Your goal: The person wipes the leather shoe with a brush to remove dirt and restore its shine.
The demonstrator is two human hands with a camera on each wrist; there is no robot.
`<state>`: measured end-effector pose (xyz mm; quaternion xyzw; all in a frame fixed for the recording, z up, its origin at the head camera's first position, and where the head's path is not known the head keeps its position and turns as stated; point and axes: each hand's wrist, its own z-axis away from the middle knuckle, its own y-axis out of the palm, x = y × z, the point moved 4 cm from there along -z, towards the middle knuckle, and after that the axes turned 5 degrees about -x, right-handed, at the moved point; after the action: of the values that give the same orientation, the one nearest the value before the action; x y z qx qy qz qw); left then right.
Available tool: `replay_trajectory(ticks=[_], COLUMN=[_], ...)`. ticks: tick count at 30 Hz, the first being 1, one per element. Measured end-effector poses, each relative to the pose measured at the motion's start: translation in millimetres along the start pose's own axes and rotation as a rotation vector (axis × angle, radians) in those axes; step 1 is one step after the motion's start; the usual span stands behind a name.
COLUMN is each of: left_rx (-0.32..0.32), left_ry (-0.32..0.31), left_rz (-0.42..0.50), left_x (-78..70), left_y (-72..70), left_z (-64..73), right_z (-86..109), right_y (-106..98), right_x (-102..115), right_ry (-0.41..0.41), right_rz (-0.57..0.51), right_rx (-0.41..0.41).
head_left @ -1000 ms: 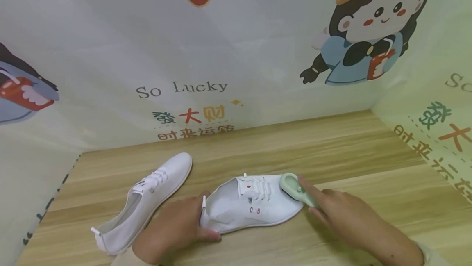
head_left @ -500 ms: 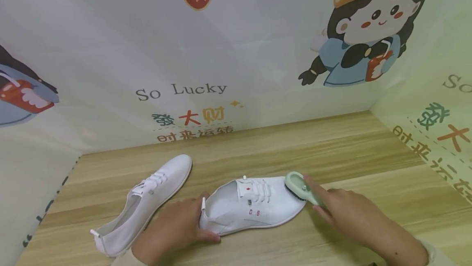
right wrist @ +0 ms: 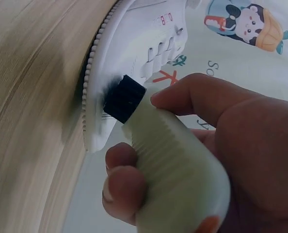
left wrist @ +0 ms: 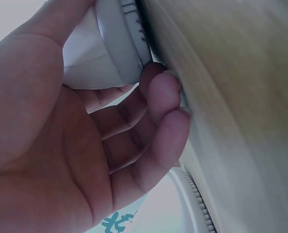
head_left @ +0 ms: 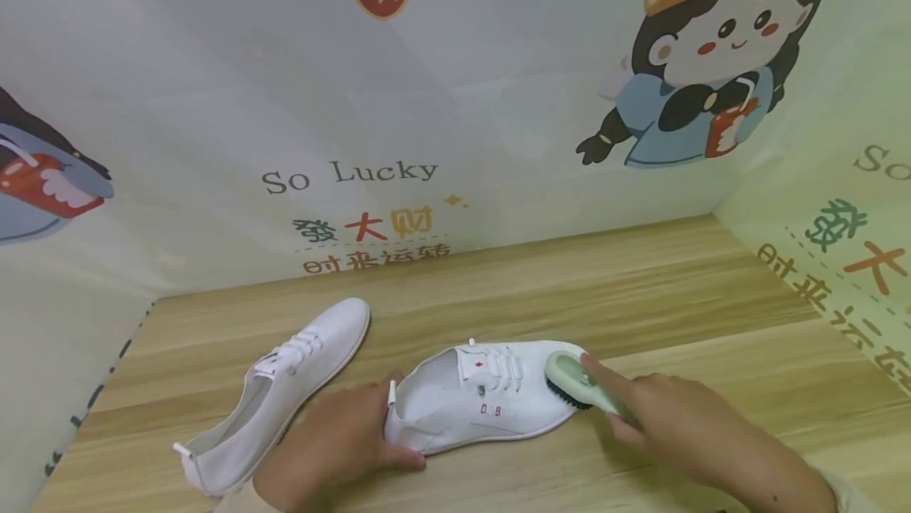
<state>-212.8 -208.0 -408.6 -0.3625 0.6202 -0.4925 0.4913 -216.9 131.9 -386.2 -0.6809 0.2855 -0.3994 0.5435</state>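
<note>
A white lace-up shoe point(head_left: 455, 410) with small red letters lies on the wooden surface, its toe to the right. My left hand point(head_left: 342, 434) grips its heel, thumb on the near side; the left wrist view shows the fingers curled under the heel point(left wrist: 105, 53). In my right hand point(head_left: 683, 418) is a pale green brush point(head_left: 572, 377), held by its handle. Its black bristles point(right wrist: 124, 99) touch the side of the shoe's toe in the right wrist view. The second white shoe point(head_left: 285, 386) lies to the left, past my left hand, toe pointing away.
The wood-grain tabletop point(head_left: 640, 284) runs back to a pale printed sheet point(head_left: 498, 118) with cartoon figures and lettering. The sheet also rises at the left and at the right side point(head_left: 840, 205).
The brush, in my right hand, moved slightly right along the toe, then back toward the near side of the toe. My left hand and both shoes have stayed in place.
</note>
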Motion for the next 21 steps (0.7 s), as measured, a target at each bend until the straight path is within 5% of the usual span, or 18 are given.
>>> replay_trajectory(ticks=[9,21], left_rx=[0.001,-0.005], left_ry=[0.005,0.017], left_rz=[-0.002,-0.001], left_x=[-1.3,-1.2], left_y=[-0.1,-1.7], left_z=[0.2,0.5], right_z=[1.2,-3.4], right_y=[3.4,4.5], right_x=[5.1,4.7], right_ry=[-0.054,0.011], right_rz=[-0.006,0.067], right_rx=[0.014,-0.086])
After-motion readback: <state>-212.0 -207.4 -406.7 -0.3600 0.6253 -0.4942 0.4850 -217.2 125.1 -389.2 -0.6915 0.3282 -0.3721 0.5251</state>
